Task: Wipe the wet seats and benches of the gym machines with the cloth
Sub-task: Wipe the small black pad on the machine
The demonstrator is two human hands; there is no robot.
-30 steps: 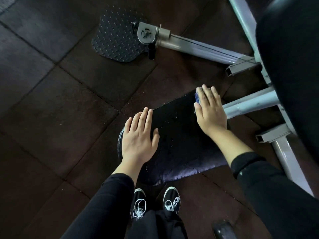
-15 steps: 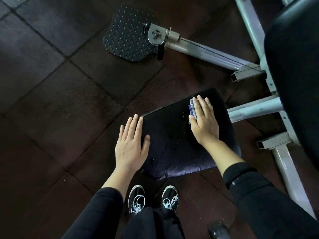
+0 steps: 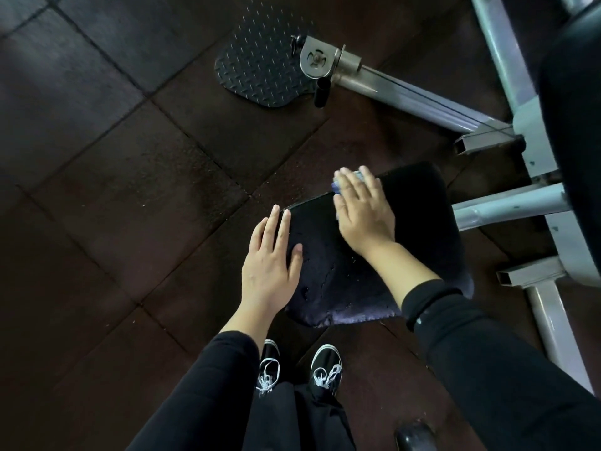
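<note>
While the right hand (image 3: 362, 216) presses a blue cloth (image 3: 338, 187) flat against the far left part of the black seat pad (image 3: 419, 222), fingers straight and spread over the fabric, the left hand (image 3: 271, 255) rests open on the pad's left edge, fingers extended and holding nothing. Only a sliver of the cloth shows beyond the right fingertips; the rest lies under the palm.

Droplets glint on the near part of the pad, in front of the left thumb, so that patch likely remains wet and could be missed if strokes stay at the far side. Because the cloth is pinned only by flat fingers, it may bunch or slip out at the pad's edge, leaving bare skin to smear the water. The left hand also covers a strip of the pad that the cloth cannot reach until it lifts.

How wet the far right part of the pad is cannot be judged; it reads as plain black. The grey frame (image 3: 507, 206) and a large dark cushion (image 3: 572, 125) at the right are cut off by the picture's edge.
</note>
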